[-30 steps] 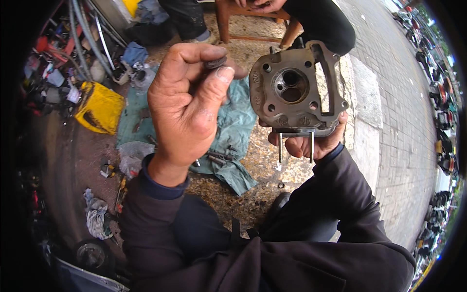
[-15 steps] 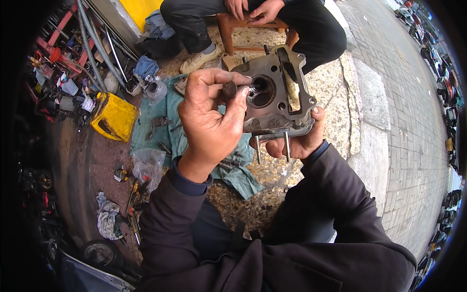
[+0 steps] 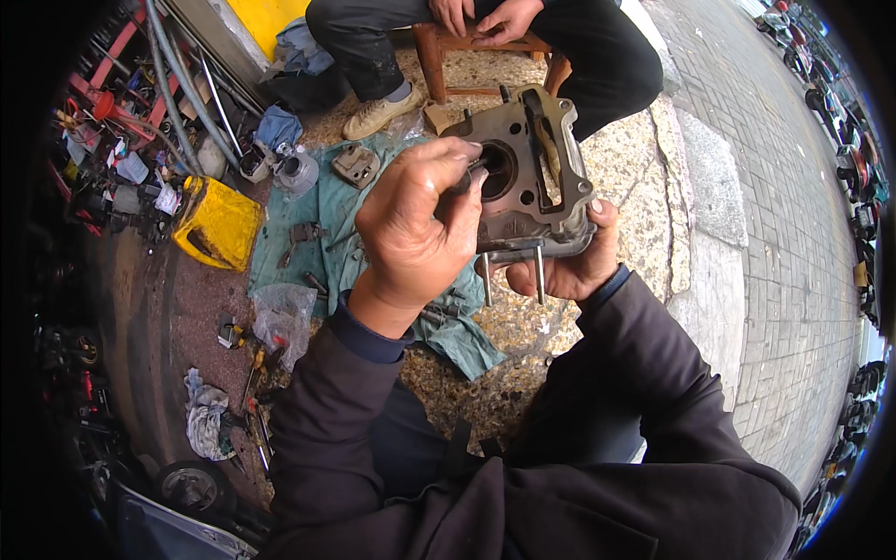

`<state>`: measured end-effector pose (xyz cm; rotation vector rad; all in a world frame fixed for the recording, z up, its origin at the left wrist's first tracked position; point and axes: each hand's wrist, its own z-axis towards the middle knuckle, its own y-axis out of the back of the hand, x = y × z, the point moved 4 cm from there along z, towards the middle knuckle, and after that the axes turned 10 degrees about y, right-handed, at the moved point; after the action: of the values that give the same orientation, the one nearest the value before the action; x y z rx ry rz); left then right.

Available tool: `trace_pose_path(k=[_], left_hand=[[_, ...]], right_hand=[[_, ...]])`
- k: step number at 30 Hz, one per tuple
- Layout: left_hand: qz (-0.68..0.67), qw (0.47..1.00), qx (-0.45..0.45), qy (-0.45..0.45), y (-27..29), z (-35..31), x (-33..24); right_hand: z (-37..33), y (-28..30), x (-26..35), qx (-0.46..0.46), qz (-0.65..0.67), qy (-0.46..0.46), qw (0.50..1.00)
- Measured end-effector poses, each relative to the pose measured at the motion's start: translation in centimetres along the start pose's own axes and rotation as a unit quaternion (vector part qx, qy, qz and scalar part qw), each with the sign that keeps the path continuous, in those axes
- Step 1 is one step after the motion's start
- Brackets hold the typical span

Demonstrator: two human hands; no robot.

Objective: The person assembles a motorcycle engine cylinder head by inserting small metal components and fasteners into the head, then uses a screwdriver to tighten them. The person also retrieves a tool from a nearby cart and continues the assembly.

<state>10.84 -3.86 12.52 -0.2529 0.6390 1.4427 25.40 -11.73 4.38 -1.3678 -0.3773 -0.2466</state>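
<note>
My right hand grips the lower right side of a metal engine cylinder head, thumb on its edge and fingers underneath. The cylinder head is tilted, with its round chamber facing up and metal studs sticking out. Over that chamber, my left hand is closed in a pinch on a dark round-ended stick. The stick's inner end points into the chamber; my fingertips partly hide it, so I cannot tell what it touches. Under my left arm a green cloth lies on the ground, with a small metal engine part on it.
Across from me a person sits on a wooden stool, hands resting between the knees. On the left are a yellow jug, a clear plastic bag, a crumpled rag and scattered tools. Paving runs along the right.
The cylinder head has shifted slightly left and tilted. My left hand has turned, moving the stick's outer end closer to the chamber and partly behind my fingers. The small engine part has come into view.
</note>
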Motion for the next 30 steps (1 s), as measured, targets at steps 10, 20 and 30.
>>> trace_pose_path(k=[10, 20, 30], left_hand=[[0.013, 0.999, 0.026, 0.029, 0.7, -0.5, -0.1], [-0.037, 0.985, -0.01, 0.17, -0.2, -1.9, 1.8], [-0.126, 0.943, 0.062, 0.301, -0.8, -3.0, -1.0]], right_hand=[[0.2, 0.5, 0.5, -0.011, -0.045, 0.007, 0.999], [0.1, 0.5, 0.1, 0.012, -0.129, 0.029, 0.991], [0.4, 0.6, 1.1, -0.028, -0.316, 0.087, 0.944]])
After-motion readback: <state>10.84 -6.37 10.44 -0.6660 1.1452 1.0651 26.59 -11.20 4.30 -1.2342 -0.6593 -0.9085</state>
